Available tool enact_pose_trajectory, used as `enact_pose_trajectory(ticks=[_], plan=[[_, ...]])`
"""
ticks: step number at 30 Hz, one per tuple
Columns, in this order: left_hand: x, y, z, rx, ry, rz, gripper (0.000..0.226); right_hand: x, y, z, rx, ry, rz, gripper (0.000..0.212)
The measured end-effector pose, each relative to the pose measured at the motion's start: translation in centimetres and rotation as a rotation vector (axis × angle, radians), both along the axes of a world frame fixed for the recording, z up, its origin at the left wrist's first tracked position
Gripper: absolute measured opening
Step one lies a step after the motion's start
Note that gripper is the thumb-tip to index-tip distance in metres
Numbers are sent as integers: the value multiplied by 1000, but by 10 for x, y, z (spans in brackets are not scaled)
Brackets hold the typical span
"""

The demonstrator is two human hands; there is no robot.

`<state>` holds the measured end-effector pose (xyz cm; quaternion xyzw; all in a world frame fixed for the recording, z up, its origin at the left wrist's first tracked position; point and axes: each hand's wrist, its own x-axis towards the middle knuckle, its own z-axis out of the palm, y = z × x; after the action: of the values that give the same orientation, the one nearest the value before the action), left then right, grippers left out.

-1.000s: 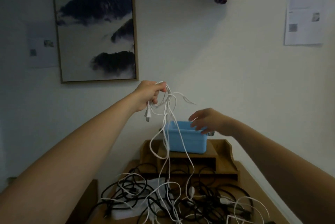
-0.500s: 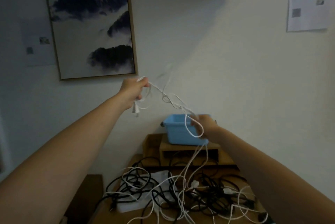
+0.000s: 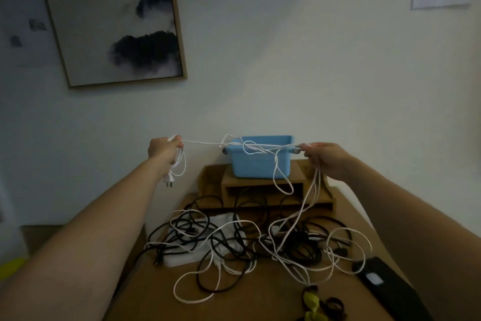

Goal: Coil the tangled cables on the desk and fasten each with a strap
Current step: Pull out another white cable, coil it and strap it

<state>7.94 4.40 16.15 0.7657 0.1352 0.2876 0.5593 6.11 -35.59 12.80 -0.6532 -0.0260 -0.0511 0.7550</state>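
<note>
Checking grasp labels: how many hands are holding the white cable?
2. The left hand grips the white cable at left, with loops and a plug hanging below. The right hand pinches it at right, level with the blue bin. The cable is stretched between them.

Both arms stretch forward, spread apart; left grip [image 3: 164, 150] fisted; right grip [image 3: 326, 160] pinching with curled fingers.

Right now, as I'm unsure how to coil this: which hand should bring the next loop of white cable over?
The right hand: it pinches the white cable on the side trailing down to the tangled pile, while the left hand grips the gathered loops and plug.
</note>
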Motion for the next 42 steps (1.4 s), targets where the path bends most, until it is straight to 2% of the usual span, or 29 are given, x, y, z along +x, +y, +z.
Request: enact_pose_trajectory(ticks=[3, 4, 5, 6, 8, 9, 10, 11, 13, 14, 16, 18, 20, 22, 24, 27, 30, 32, 34, 37, 39, 42], plan=[[5, 17, -19, -7, 54, 40, 22, 13, -14, -13, 367, 44, -347, 13], [5, 25, -27, -13, 88, 75, 21, 16, -23, -18, 401, 82, -494, 11], [5, 34, -36, -34, 126, 121, 24, 20, -33, -24, 336, 141, -603, 18], [3, 43, -46, -61, 161, 170, 28, 15, -38, -25, 358, 237, -629, 28], [-2, 59, -65, -126, 215, 247, 34, 13, -49, -43, -19, 283, -719, 37], [-4, 62, -78, -153, 244, 262, 36, 10, -55, -55, 77, 263, -703, 38], [-4, 63, -84, -172, 272, 234, 35, 11, -54, -53, 354, 271, -641, 38], [-4, 60, -91, -179, 285, 190, 31, 10, -55, -56, 523, 204, -546, 34], [-6, 44, -100, -177, 301, 70, 24, 7, -47, -64, 510, 218, -574, 17], [-7, 34, -103, -170, 315, 5, 27, 8, -41, -68, 390, 271, -593, 13], [-8, 18, -104, -201, 325, -127, 30, 11, -35, -73, -41, 322, -577, 21], [-11, 4, -99, -254, 367, -296, 32, 0, -22, -71, -459, 276, -629, 25], [-19, -12, -90, -297, 416, -477, 34, -13, -1, -63, -691, 162, -664, 31], [-28, -30, -77, -340, 434, -647, 35, -19, 22, -55, -641, -1, -543, 33], [-36, -48, -61, -389, 421, -791, 36, -21, 48, -47, -491, -111, -242, 35], [-48, -72, -37, -475, 362, -936, 38, -30, 88, -39, -439, -161, 239, 47], [-59, -86, -23, -617, 284, -1016, 42, -30, 116, -51, -398, -186, 524, 45], [-60, -88, -20, -717, 242, -1044, 43, -25, 123, -65, -397, -183, 522, 26], [-59, -83, -23, -777, 182, -1053, 44, -22, 120, -77, -361, -140, 410, 12], [-51, -71, -36, -862, 116, -1112, 46, -9, 97, -99, -291, -99, 186, 21], [-46, -65, -50, -961, 50, -1179, 38, -5, 79, -112, -318, -88, 64, 27], [-40, -62, -82, -1074, -59, -1135, 28, -2, 55, -137, -387, -57, 15, 24]])
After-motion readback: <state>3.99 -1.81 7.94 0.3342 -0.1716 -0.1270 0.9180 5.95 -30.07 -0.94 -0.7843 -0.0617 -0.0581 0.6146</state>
